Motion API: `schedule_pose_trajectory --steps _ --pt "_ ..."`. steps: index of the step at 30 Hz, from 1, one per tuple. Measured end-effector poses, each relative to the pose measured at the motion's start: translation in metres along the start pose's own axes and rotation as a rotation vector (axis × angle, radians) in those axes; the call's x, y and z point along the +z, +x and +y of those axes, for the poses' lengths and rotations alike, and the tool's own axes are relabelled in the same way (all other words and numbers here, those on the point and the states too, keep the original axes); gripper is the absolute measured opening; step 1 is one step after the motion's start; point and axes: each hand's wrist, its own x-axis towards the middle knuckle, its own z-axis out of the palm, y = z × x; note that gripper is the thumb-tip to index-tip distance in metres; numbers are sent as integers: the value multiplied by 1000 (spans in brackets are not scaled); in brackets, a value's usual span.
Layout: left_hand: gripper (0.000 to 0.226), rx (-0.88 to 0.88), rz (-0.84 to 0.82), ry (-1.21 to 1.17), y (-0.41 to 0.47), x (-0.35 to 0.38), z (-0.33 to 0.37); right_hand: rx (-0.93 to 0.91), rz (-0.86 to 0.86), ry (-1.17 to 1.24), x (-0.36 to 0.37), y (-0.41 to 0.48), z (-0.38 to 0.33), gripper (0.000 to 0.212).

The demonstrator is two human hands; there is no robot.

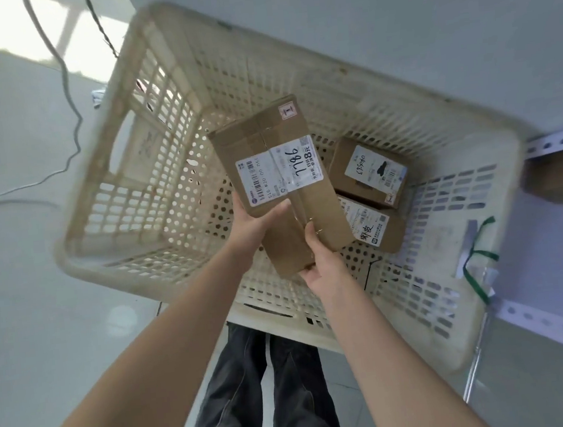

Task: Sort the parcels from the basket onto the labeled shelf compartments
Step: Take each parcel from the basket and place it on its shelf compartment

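Both hands grip one brown cardboard parcel at its near end: the left hand clamps the left edge with the thumb laid on the top face and the fingers underneath, and the right hand holds the near right corner with the thumb on top and the fingers curled round the end. The parcel extends away from the hands, over the inside of the basket, with its white shipping label facing up just beyond the left thumb; the handwritten number on it reads 7786. Whether the far end rests on anything cannot be determined. Right of the right hand, a second parcel lies on the basket bottom, partly covered by the held one. A third parcel lies just beyond it, touching it, label up. The basket is cream plastic with perforated walls. Further right of the hands stands a white shelf with a slotted rail. Left of the left hand, a cable runs across the pale floor.
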Motion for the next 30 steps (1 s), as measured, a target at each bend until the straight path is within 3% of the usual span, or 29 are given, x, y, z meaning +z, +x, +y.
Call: schedule_pose_trajectory --steps 2,6,9,13,21,30 --pt "82 40 24 -35 3 3 -2 3 -20 8 1 -2 4 60" --pt "76 -6 -24 -30 12 -3 2 34 -95 28 -5 -7 4 43" --pt "67 2 -23 -6 16 -6 13 63 -141 -7 -13 -9 -9 57" --pt "61 -3 -45 15 18 -14 26 -61 -13 -217 -36 3 -30 105" --pt "64 -70 -135 80 10 -6 27 -287 -264 -495 -18 2 -65 119" --pt "69 26 -74 27 -19 17 38 -409 -230 -584 -5 -28 -73 60"
